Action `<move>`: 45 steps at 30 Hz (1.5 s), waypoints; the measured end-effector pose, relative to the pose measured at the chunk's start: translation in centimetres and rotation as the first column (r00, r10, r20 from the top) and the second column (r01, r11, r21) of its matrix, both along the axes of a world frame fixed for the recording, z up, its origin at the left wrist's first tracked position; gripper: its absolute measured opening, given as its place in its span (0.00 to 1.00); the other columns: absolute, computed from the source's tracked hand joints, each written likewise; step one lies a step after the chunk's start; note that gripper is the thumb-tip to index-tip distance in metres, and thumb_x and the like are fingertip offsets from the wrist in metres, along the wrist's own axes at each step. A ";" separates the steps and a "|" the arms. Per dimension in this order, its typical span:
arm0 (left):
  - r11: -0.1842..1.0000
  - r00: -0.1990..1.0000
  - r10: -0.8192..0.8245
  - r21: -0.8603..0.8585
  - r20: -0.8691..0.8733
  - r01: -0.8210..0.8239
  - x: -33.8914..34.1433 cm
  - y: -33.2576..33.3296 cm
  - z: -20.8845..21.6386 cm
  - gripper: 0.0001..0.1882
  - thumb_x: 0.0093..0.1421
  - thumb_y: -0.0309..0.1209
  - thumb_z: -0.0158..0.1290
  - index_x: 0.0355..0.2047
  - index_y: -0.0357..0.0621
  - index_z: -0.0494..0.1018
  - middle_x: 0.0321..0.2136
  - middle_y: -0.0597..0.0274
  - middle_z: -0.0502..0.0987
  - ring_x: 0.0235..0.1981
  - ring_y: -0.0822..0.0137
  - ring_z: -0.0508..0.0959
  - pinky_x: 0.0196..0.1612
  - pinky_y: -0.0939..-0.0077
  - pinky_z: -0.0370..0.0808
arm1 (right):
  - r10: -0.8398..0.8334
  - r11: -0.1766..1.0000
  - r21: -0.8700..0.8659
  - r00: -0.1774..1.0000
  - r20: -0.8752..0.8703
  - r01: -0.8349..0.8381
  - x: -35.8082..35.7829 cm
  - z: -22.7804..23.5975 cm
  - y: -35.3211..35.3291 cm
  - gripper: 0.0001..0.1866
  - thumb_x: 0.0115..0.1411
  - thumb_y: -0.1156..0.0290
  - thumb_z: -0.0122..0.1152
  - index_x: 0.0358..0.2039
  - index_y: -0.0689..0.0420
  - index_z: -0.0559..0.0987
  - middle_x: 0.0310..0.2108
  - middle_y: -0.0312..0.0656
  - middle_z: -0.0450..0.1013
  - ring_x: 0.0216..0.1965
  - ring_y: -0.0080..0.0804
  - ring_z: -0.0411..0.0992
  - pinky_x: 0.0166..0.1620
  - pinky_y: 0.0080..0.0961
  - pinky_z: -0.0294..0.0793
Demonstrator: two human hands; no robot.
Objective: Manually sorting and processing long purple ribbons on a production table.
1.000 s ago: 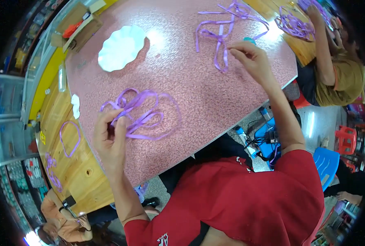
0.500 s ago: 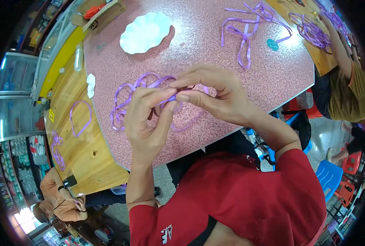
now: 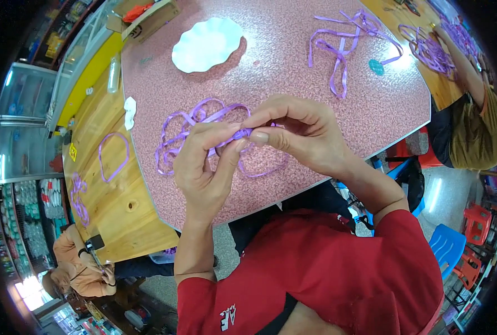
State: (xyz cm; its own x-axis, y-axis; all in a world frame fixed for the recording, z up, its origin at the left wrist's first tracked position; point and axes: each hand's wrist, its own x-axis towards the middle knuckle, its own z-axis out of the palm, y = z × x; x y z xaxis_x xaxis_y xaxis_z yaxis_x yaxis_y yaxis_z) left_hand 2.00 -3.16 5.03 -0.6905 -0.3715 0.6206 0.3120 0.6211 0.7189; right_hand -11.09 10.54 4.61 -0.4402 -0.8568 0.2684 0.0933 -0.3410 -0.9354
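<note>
Above the pink speckled table (image 3: 293, 72), my left hand (image 3: 202, 167) and my right hand (image 3: 310, 137) meet, thumbs and fingertips pinched on a purple ribbon (image 3: 242, 134). A small bunched or folded bit of it shows between the fingertips; whether it is a knot I cannot tell. Beneath and behind my left hand lie loose loops of purple ribbon (image 3: 173, 114), and another loop (image 3: 264, 175) hangs or lies below the fingertips. Part of the ribbon is hidden by my fingers.
A white scalloped dish (image 3: 206, 44) stands farther back. Tangled purple ribbon (image 3: 340, 53) lies at the far right beside a green disc (image 3: 376, 67). On the wooden table (image 3: 142, 229) at left lies a ribbon loop (image 3: 114, 134). Other people sit at both sides.
My right hand's fingers have opened out slightly from the pinch point, so more of the bunched ribbon shows. The whole view has shifted a little; both hands keep their grip.
</note>
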 end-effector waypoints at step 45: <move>0.999 0.999 -0.038 -0.033 0.010 0.039 -1.3 0.9 0.0 0.05 0.54 0.20 0.60 0.32 0.37 0.76 0.27 0.61 0.75 0.21 0.78 0.66 0.21 0.84 0.60 | -0.149 0.988 -0.097 0.931 -0.334 0.123 -1.3 0.6 1.0 0.05 0.55 0.80 0.63 0.34 0.63 0.80 0.31 0.44 0.76 0.30 0.26 0.74 0.33 0.21 0.74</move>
State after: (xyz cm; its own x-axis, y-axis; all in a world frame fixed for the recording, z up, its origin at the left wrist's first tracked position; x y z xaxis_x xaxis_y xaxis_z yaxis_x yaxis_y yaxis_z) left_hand 0.73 -2.24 5.05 -0.7098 -0.3237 0.6257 0.3296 0.6323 0.7011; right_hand -12.35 11.59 5.24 -0.4228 -0.7676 0.4817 -0.2770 -0.3966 -0.8752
